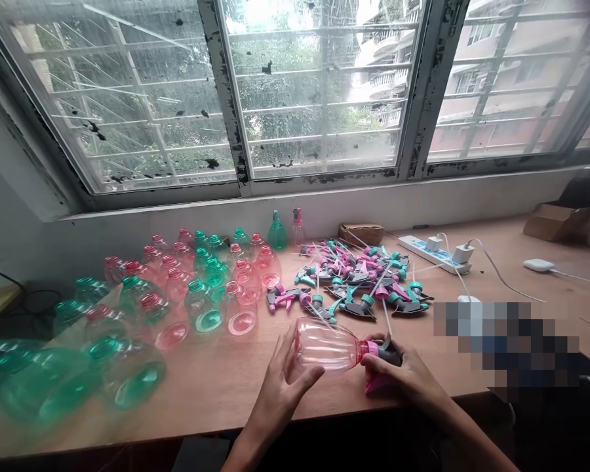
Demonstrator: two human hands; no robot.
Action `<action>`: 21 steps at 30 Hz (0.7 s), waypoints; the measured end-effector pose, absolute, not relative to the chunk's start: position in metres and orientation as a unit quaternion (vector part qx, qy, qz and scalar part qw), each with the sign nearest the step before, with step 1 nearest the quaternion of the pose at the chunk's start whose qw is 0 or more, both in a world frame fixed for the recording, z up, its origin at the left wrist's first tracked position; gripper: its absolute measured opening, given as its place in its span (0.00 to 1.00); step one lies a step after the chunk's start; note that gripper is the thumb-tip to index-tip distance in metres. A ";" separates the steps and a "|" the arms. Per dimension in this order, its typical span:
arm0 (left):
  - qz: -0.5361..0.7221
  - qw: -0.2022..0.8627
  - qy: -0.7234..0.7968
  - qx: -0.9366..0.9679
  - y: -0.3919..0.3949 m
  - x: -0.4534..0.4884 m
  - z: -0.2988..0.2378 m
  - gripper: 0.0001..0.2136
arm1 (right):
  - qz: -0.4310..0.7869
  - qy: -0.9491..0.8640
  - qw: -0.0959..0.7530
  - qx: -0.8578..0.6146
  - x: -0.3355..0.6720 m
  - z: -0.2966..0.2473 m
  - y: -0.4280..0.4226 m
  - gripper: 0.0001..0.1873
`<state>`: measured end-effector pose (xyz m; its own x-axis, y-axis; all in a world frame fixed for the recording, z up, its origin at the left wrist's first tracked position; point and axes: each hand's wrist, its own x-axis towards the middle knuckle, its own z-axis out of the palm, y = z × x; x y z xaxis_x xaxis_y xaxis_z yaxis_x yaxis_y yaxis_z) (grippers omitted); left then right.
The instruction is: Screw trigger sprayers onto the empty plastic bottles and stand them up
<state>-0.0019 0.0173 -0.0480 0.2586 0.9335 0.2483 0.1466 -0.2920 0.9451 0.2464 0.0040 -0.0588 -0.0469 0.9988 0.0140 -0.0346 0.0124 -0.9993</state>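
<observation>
While sideways, pink bottle in cupped left hand, sprayer in closed right hand.

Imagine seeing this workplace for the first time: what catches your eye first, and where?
The crowd of pink and green bottles filling the left half of the table stands out first. Next comes the tangled pile of spray heads at mid-table. In front, the left hand holds a pink bottle on its side while the right hand grips the spray head at its neck.
</observation>
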 end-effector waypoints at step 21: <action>0.406 0.393 0.394 0.725 0.014 -0.002 -0.057 0.41 | 0.527 -0.493 0.522 -0.455 0.250 -0.060 0.006 0.21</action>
